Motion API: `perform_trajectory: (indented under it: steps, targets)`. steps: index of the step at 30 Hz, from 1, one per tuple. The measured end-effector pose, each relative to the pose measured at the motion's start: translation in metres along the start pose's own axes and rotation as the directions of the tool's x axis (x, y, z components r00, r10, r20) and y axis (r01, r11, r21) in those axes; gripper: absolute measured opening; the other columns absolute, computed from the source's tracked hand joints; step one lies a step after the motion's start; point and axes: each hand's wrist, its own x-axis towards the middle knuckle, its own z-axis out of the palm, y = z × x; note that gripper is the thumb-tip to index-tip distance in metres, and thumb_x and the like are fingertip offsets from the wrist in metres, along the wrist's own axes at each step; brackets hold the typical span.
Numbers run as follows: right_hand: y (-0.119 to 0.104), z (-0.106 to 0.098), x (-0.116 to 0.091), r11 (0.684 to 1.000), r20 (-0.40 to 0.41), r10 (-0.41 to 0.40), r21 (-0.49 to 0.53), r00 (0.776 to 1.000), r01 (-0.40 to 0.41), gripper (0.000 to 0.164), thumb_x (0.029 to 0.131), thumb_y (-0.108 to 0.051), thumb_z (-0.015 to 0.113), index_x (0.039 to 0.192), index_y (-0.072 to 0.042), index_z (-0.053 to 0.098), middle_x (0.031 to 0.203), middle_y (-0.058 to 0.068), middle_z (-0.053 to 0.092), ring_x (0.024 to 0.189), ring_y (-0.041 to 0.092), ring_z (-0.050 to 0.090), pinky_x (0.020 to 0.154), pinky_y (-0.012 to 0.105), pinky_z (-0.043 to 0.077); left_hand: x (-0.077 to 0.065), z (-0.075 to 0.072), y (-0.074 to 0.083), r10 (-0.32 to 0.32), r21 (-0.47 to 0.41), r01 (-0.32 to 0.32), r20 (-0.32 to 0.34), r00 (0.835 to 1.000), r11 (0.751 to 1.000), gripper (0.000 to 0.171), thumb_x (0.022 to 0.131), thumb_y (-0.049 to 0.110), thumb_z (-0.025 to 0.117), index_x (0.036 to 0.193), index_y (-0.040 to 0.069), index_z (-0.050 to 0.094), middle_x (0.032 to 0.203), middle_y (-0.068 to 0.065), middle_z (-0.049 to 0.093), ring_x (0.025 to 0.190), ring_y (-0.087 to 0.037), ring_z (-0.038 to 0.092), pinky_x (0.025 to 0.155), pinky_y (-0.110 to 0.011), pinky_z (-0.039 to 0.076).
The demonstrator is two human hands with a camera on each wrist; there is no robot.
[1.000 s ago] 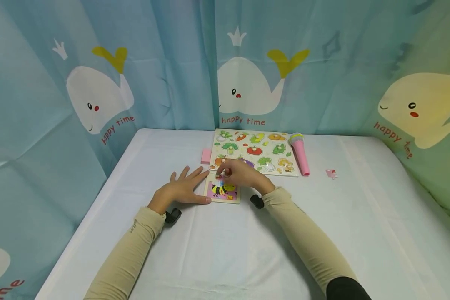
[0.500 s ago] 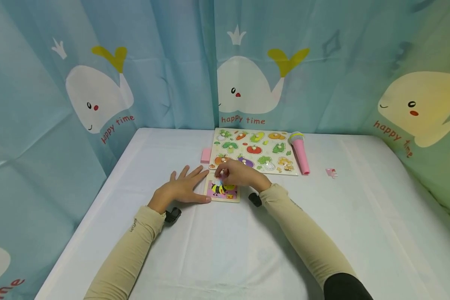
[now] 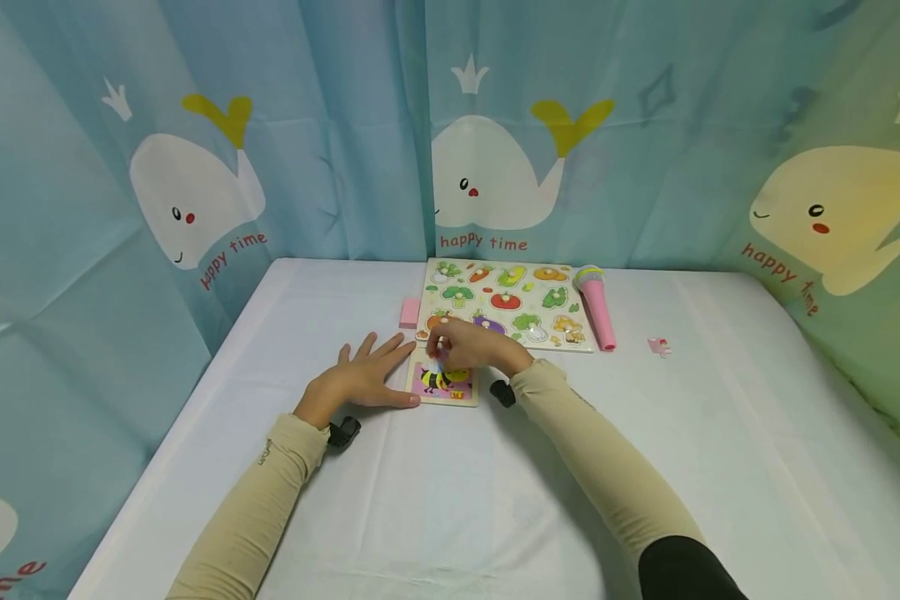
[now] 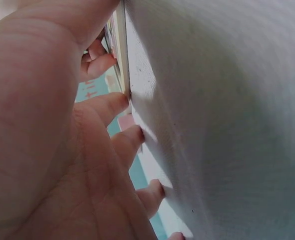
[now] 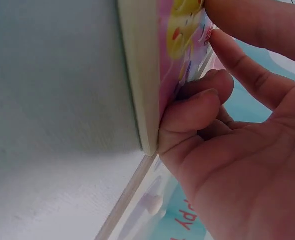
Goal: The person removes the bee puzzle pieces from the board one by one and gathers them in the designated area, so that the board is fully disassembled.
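Observation:
A small wooden jigsaw puzzle (image 3: 461, 392) with a yellow-and-black bee on pink lies flat in the middle of the table. My left hand (image 3: 363, 379) rests beside it with fingers spread, the thumb at its near left corner and the index finger at its upper left edge. Over the puzzle's upper part, my right hand (image 3: 468, 343) pinches a small puzzle piece (image 5: 208, 31) between thumb and index finger, mostly hidden. In the right wrist view its other fingers are curled against the puzzle's face and edge. One loose pink puzzle piece (image 3: 659, 347) lies far to the right.
A vegetable peg board (image 3: 588, 346) lies right behind the small puzzle. Right of it is a pink toy microphone (image 3: 598, 312); left of it, a pink block (image 3: 409, 313). A blue whale-print curtain (image 3: 345, 167) hangs behind the white-covered table (image 3: 390, 517).
My right hand has shifted slightly left over the puzzle's upper part, its forearm following. My left hand stays in place beside the puzzle.

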Motion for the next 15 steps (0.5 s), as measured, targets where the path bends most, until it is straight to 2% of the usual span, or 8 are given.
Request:
perform_trajectory:
  steps: [9, 15]
  targets:
    - [0.002, 0.0003, -0.0024, 1.0, -0.027, -0.027, 0.014, 0.999, 0.027, 0.027, 0.086, 0.005, 0.069, 0.11, -0.007, 0.072, 0.111, 0.01, 0.058, 0.098, 0.023, 0.049, 0.077, 0.032, 0.043, 0.0001, 0.0007, -0.0008, 0.004, 0.001, -0.004, -0.002, 1.0, 1.0, 0.102, 0.097, 0.064, 0.069, 0.174, 0.022, 0.019, 0.18, -0.008, 0.008, 0.162, -0.047, -0.003, 0.121, -0.076, -0.001]
    - [0.0048, 0.0012, -0.0031, 0.998, -0.048, -0.062, 0.023, 0.997, 0.063, 0.027, 0.088, 0.006, 0.072, 0.112, -0.005, 0.073, 0.112, 0.01, 0.064, 0.097, 0.024, 0.055, 0.083, 0.034, 0.048, 0.0005, 0.0004, -0.0003, 0.004, 0.007, -0.004, 0.0, 1.0, 1.0, 0.102, 0.097, 0.064, 0.069, 0.174, 0.022, 0.018, 0.18, -0.008, 0.007, 0.162, -0.047, -0.003, 0.121, -0.076, -0.001]
